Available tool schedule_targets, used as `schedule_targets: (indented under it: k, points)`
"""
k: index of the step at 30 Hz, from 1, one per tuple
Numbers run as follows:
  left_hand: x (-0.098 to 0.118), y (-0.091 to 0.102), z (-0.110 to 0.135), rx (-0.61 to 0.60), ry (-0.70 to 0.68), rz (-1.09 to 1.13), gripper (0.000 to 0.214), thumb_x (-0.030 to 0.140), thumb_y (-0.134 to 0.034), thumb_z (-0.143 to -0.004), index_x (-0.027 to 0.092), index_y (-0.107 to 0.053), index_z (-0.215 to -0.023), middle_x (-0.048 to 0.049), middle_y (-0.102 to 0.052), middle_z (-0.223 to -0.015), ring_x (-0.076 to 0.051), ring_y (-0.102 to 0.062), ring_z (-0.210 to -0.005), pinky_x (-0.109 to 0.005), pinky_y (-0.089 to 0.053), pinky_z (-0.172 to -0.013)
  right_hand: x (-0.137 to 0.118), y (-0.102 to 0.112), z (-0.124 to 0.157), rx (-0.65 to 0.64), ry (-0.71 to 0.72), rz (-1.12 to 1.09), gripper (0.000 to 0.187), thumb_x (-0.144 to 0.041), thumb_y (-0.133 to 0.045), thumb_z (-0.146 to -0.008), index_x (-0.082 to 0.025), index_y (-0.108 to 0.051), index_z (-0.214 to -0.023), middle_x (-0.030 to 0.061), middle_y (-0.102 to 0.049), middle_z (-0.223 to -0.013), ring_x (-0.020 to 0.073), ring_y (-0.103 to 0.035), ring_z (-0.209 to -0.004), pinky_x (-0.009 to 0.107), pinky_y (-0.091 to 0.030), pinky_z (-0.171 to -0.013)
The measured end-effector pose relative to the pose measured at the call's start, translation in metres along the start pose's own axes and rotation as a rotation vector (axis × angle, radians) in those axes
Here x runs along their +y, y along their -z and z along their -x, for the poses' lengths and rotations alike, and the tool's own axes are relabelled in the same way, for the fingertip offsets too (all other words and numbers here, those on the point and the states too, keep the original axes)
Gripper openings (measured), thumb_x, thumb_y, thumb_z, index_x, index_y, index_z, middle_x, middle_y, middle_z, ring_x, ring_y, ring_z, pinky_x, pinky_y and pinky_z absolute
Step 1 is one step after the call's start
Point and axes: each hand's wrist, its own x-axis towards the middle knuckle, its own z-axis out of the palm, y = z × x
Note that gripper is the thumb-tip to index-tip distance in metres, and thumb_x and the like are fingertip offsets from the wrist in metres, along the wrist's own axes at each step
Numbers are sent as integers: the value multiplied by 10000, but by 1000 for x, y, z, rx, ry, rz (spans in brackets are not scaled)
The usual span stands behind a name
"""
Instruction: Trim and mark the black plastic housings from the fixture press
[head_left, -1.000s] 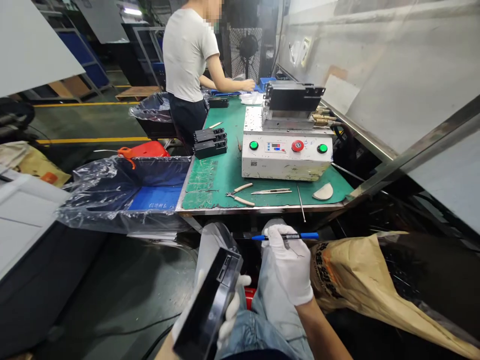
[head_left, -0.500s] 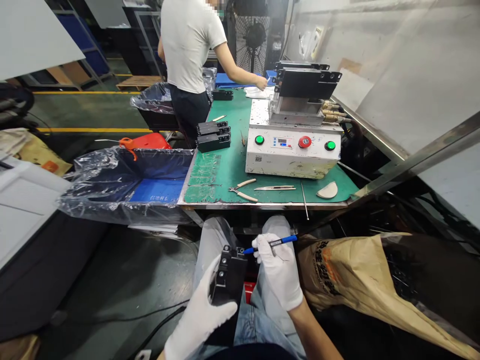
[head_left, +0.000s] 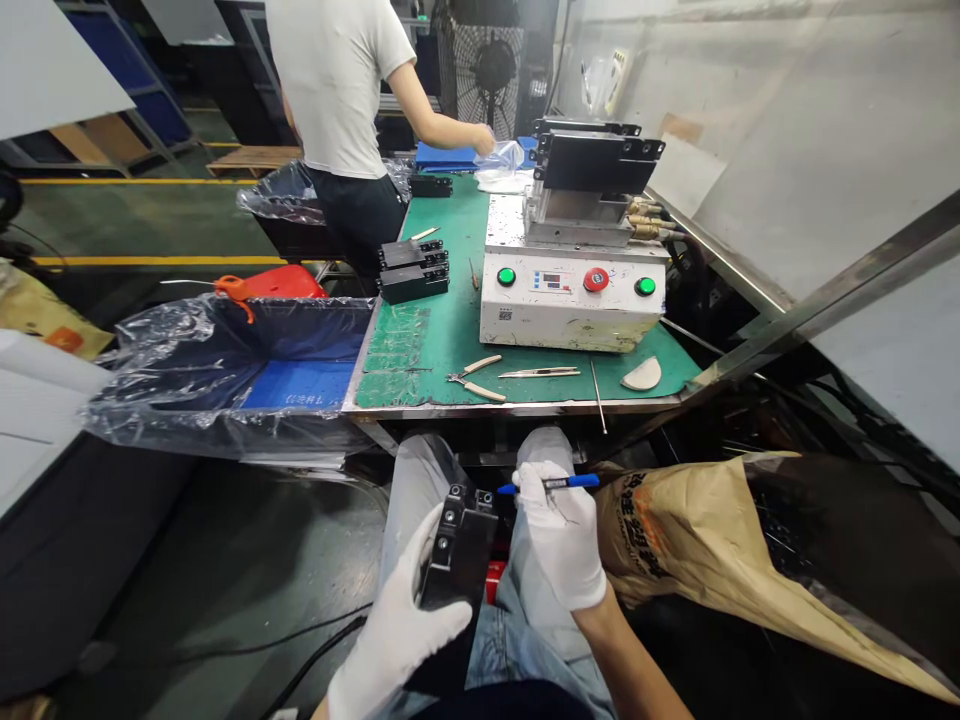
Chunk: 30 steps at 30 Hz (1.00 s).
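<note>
The left hand [head_left: 401,625] grips a black box [head_left: 466,555], long axis toward one o'clock; its far end lies at nine o'clock from the right hand [head_left: 561,535], which pinches a blue pen [head_left: 570,482], tip just beside.

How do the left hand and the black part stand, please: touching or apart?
Touching: the head view shows the left hand holding the black part by its side, no gap showing.

The held block [head_left: 459,572] is left of the pen [head_left: 576,482] before the surface [head_left: 456,325], on which pliers [head_left: 481,390], tweezers [head_left: 540,373] and rod [head_left: 598,395] lie before the machine [head_left: 555,318], bin [head_left: 217,428] at left, sack [head_left: 705,520] at right.
</note>
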Motion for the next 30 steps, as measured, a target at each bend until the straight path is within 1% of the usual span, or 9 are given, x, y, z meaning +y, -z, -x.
schedule_targets:
  k: [3, 7, 10, 14, 18, 20, 22, 26, 30]
  points:
    - [-3, 0, 1, -7, -10, -7, 1076, 419, -807, -673, 163, -298, -1586, -149, -371, -1698, -348, -296, -1590, -455, -309, -1311, -3, 1, -2, 53, 27, -29, 256, -283, -585, -1004, -204, -685, -782, 46, -719, -748, 173, -686, -691, 302, -577, -700]
    - [-7, -2, 1, -38, -40, -31, 1084, 425, -813, -695, 162, -266, -1594, -169, -359, -1699, -340, -303, -1588, -471, -243, -1334, -14, -4, -2, -7, -26, -175, 242, -280, -566, -1016, -208, -688, -819, 35, -733, -765, 166, -713, -681, 270, -591, -637]
    - [-1, -6, 1, -57, -34, -42, 1079, 364, -788, -683, 146, -253, -1594, -191, -364, -1690, -336, -316, -1583, -487, -221, -1338, -20, -12, -2, -64, -46, -214, 231, -294, -564, -1021, -210, -683, -842, 40, -757, -807, 173, -743, -733, 272, -609, -667]
    - [13, -11, 2, -58, -15, -59, 1052, 301, -735, -664, 148, -259, -1590, -179, -416, -1661, -323, -358, -1563, -485, -238, -1334, -20, -17, -3, -97, -53, -162, 230, -280, -558, -1030, -207, -681, -850, 43, -757, -813, 171, -745, -752, 280, -608, -715]
    - [13, -11, 2, -56, -4, -64, 1038, 279, -717, -660, 146, -269, -1587, -177, -431, -1650, -325, -376, -1553, -492, -249, -1330, -16, -16, -3, -32, 25, -83, 214, -248, -562, -1023, -202, -685, -855, 50, -727, -799, 173, -715, -739, 299, -595, -726]
    - [8, -10, 1, -53, -15, -67, 1024, 273, -715, -666, 158, -280, -1585, -172, -428, -1654, -321, -386, -1547, -498, -248, -1330, -16, -14, -3, 5, 47, -94, 195, -231, -571, -1016, -201, -686, -862, 47, -717, -796, 172, -706, -736, 296, -591, -717]
    - [3, -9, 0, -46, -19, -75, 1014, 275, -723, -673, 185, -289, -1585, -155, -422, -1661, -310, -386, -1547, -504, -243, -1332, -18, -11, -2, 11, 29, -147, 187, -221, -570, -1017, -203, -683, -869, 39, -718, -794, 164, -706, -720, 276, -588, -686]
    - [4, -10, -2, -22, -15, -105, 1013, 284, -741, -664, 185, -310, -1576, -152, -425, -1661, -308, -374, -1555, -519, -221, -1343, -29, -7, 3, -62, -9, -209, 206, -231, -559, -1026, -209, -677, -858, 27, -722, -788, 157, -715, -710, 258, -589, -666]
    - [11, -12, -3, 2, -41, -133, 968, 210, -704, -643, 210, -371, -1552, -118, -492, -1621, -315, -429, -1523, -529, -264, -1333, -33, -9, 7, -161, 35, -112, 206, -223, -568, -1024, -210, -684, -855, 36, -726, -798, 166, -719, -739, 280, -582, -698]
